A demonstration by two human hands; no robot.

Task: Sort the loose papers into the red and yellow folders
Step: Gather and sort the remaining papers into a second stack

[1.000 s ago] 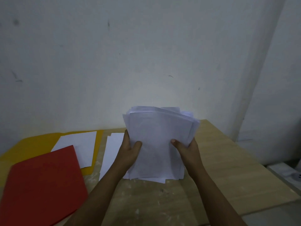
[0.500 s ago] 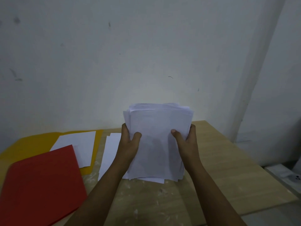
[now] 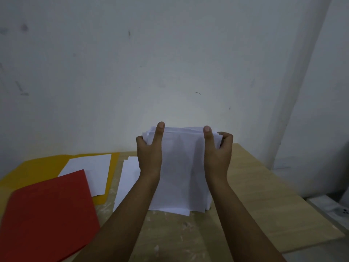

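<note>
red folder ×1, nearest, closed, on table at left | paper stack ×1, upright, long axis vertical, bottom edge on table, between left hand and right hand, both equally near, fingers clamped on its side edges | loose sheet ×1 just left | yellow folder ×1, farthest, one sheet on it
</note>
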